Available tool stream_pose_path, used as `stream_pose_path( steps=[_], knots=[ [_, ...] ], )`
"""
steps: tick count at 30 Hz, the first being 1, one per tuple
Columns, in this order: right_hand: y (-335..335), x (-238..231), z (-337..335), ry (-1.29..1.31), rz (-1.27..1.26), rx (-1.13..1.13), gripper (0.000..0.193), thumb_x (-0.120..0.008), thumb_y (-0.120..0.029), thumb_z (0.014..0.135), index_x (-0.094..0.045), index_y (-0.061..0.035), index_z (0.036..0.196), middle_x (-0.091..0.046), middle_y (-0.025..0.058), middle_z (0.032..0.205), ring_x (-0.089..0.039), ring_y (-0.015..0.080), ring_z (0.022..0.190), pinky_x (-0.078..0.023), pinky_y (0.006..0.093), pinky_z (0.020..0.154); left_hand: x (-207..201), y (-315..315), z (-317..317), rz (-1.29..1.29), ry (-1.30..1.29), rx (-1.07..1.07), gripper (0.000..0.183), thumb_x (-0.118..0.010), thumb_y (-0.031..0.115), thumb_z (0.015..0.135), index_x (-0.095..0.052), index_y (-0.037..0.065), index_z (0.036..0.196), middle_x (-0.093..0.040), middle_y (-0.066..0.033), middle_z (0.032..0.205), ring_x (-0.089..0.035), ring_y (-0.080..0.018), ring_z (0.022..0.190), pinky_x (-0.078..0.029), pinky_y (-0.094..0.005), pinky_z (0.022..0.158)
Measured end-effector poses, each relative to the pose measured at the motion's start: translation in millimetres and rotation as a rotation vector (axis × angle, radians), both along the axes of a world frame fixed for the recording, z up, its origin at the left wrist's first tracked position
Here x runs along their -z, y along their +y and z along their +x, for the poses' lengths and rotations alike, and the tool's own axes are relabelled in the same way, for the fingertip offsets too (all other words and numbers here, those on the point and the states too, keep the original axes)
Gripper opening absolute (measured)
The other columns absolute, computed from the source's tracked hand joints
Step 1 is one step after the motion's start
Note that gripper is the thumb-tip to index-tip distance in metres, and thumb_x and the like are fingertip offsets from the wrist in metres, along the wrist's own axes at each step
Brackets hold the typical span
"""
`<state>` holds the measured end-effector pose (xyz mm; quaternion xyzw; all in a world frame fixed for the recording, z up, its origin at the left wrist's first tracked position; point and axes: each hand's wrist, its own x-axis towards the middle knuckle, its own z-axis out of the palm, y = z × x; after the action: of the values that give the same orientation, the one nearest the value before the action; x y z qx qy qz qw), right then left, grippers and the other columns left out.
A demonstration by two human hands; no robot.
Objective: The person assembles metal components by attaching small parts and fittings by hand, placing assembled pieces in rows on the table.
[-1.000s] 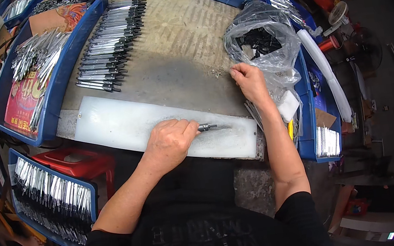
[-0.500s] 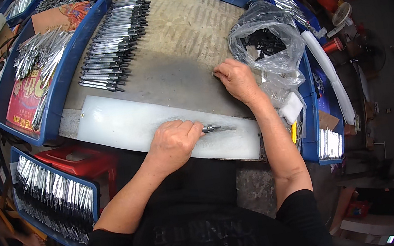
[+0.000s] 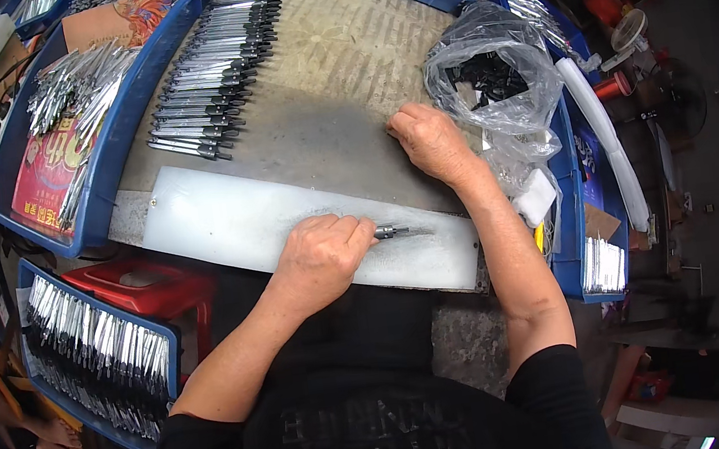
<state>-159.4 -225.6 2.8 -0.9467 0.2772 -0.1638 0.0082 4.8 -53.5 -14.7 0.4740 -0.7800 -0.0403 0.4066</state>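
Observation:
My left hand (image 3: 325, 261) is closed around a pen (image 3: 391, 231). Only its dark, metallic end sticks out to the right of my fist, over the smudged white board (image 3: 221, 211). Farther off and to the right, my right hand (image 3: 430, 138) has its fingertips pinched together above the grey worktop. Whatever they hold is too small or hidden to make out. A clear plastic bag (image 3: 535, 110) with small black parts (image 3: 490, 78) inside stands just beyond that hand. At the back left, a row of silver and black pens (image 3: 212, 71) lies side by side on the worktop.
Blue trays with many pens stand at the left (image 3: 92, 182) and lower left (image 3: 174, 349), the lower one beside a red stool (image 3: 136, 286). Along the right are another blue tray (image 3: 567, 224), a white roll (image 3: 605, 142) and a white foam piece (image 3: 535, 194).
The whole view has shifted slightly. My left fist keeps its grip on the pen, and my right hand stays pinched in nearly the same place, turned a little.

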Motion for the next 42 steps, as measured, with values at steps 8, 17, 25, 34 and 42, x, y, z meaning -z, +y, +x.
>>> stream_pose_path(
  steps=[8, 17, 25, 34, 42],
  knots=[
    [5.2, -3.8, 2.7, 0.06, -0.002, 0.024, 0.003, -0.055, -0.004, 0.073, -0.055, -0.0013, 0.072, -0.055, 0.0141, 0.074, -0.058, 0.0325, 0.075, -0.048, 0.042, 0.066, 0.2, 0.3, 0.6, -0.021, 0.01, -0.01, 0.015, -0.067, 0.013, 0.073, -0.056, 0.003, 0.077, -0.048, -0.0063, 0.058, -0.053, -0.0208, 0.053, -0.043, -0.0332, 0.05],
    [7.2, -2.0, 2.6, 0.085, -0.05, 0.051, 0.002, -0.053, -0.002, 0.072, -0.052, -0.0006, 0.074, -0.055, 0.0155, 0.076, -0.057, 0.0347, 0.075, -0.047, 0.0433, 0.066, 0.0, 0.2, -1.4, -0.016, -0.012, -0.01, 0.014, -0.066, 0.012, 0.073, -0.055, 0.004, 0.076, -0.047, -0.0051, 0.058, -0.052, -0.0195, 0.053, -0.043, -0.0324, 0.049],
    [58.1, -39.7, 1.0, -0.072, 0.355, 0.189, 0.015, -0.052, -0.015, 0.085, -0.055, 0.0005, 0.083, -0.056, 0.0188, 0.081, -0.055, 0.0374, 0.079, -0.044, 0.0438, 0.068, 2.6, 1.0, 0.2, -0.024, -0.008, -0.017, 0.014, -0.065, 0.013, 0.075, -0.053, 0.005, 0.074, -0.046, -0.0047, 0.058, -0.052, -0.0196, 0.052, -0.042, -0.0327, 0.049],
    [114.3, -50.2, -11.9, -0.069, 0.561, 0.062, 0.015, -0.054, -0.013, 0.085, -0.052, 0.0004, 0.081, -0.053, 0.0164, 0.075, -0.053, 0.0349, 0.07, -0.043, 0.041, 0.062, 3.7, 1.2, -2.0, -0.026, -0.061, -0.039, 0.015, -0.064, 0.015, 0.076, -0.053, 0.005, 0.075, -0.047, -0.0047, 0.059, -0.052, -0.0198, 0.054, -0.042, -0.0327, 0.051],
    [123.5, -47.6, -6.2, 0.058, 0.452, 0.139, 0.012, -0.055, -0.01, 0.082, -0.053, 0.0005, 0.079, -0.054, 0.018, 0.074, -0.054, 0.0367, 0.071, -0.044, 0.0422, 0.063, 2.3, 2.1, -3.4, -0.029, -0.063, -0.042, 0.015, -0.064, 0.014, 0.075, -0.053, 0.005, 0.074, -0.047, -0.0045, 0.059, -0.053, -0.0196, 0.055, -0.043, -0.0327, 0.051]
  ],
)
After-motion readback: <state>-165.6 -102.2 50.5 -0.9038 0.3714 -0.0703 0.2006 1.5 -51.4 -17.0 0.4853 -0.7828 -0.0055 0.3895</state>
